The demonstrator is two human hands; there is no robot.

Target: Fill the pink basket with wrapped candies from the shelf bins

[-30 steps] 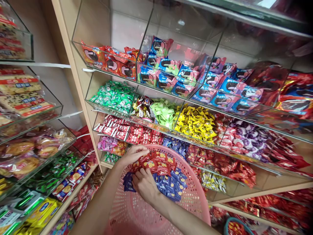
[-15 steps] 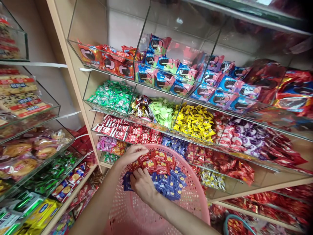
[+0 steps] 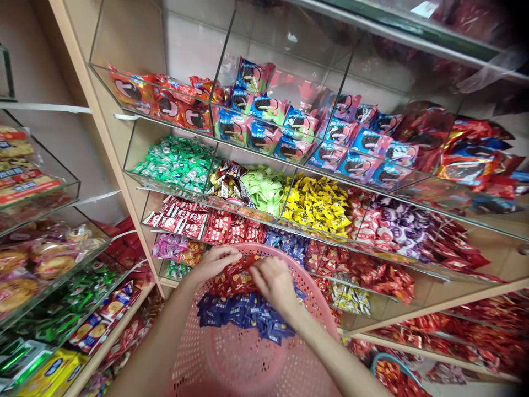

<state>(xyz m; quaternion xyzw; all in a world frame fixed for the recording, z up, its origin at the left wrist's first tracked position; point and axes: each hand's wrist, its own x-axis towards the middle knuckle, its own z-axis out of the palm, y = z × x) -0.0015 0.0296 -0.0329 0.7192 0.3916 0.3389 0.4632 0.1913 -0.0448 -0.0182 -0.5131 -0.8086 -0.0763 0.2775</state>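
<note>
Bare skin is shown on the left forearm (image 3: 159,331), cut off by the frame toward seven o'clock, and the right forearm (image 3: 334,350), toward five. Both are slim, narrowed at the wrist; the left hand (image 3: 215,262) and right hand (image 3: 273,280) are likewise bare.

Right hand (image 3: 273,278) blocks some red packets (image 3: 229,279) by the far rim of the pink basket (image 3: 227,361), so can't tell if it's gripping any. Basket's near rim's cropped off, teal tub's (image 3: 384,357) bottom too.
</note>
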